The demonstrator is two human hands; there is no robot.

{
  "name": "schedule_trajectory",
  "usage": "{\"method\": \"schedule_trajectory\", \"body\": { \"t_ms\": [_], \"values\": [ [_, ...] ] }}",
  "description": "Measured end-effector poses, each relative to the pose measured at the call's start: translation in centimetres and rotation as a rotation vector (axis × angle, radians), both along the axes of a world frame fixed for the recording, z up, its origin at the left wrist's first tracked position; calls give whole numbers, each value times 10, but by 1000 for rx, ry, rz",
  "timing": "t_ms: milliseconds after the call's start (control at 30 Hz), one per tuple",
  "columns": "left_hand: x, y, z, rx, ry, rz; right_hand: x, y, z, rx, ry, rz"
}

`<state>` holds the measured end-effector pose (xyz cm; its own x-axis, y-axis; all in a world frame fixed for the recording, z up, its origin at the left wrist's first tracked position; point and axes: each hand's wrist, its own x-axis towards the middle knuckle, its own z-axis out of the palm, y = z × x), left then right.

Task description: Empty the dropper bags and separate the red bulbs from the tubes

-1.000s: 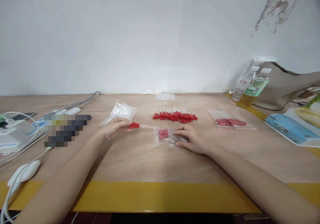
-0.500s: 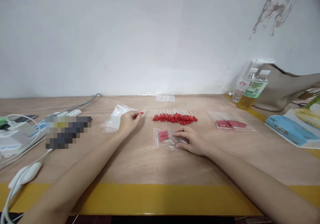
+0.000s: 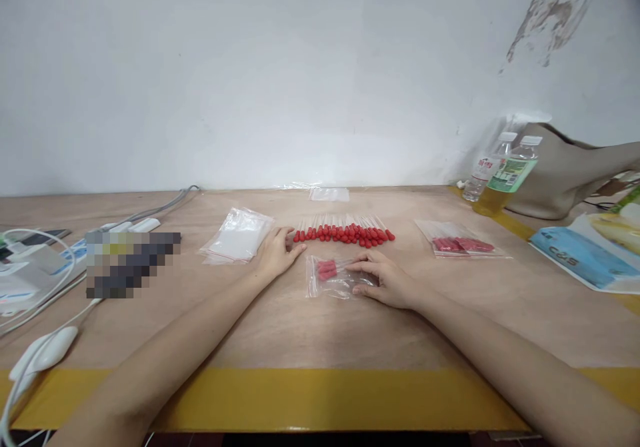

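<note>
At table [image 3: 310, 340] centre, just right of left hand [image 3: 277, 255]: row of red-bulbed droppers [image 3: 345, 234]. Row runs left-right; each piece lies bulb toward person, clear stem toward wall. Left hand nearer, fingers loosely extended, nothing visibly held (fingertips at row's left end, touching or just short, cannot tell). Right hand [image 3: 387, 282] lies flat on clear zip bag [image 3: 331, 278], pinning it just below row. Bag mouth hard to make out; stems faint against wood.

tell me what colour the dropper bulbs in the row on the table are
Red. The dropper bulbs show best in the head view.
</note>
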<state>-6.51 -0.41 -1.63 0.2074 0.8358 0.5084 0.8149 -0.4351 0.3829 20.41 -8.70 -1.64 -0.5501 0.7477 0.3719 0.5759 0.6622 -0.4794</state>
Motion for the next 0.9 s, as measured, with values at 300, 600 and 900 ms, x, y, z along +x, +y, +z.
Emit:
{"method": "schedule_trajectory", "body": {
  "t_ms": [300,600,900],
  "values": [
    [5,-66,4,145,14,-516,4,4,-5,4,2,25],
    [27,-65,14,-73,124,-540,5,8,-5,-21,24,75],
    [29,-69,9,-59,215,-461,4,5,-3,-83,49,81]
  ]
}}
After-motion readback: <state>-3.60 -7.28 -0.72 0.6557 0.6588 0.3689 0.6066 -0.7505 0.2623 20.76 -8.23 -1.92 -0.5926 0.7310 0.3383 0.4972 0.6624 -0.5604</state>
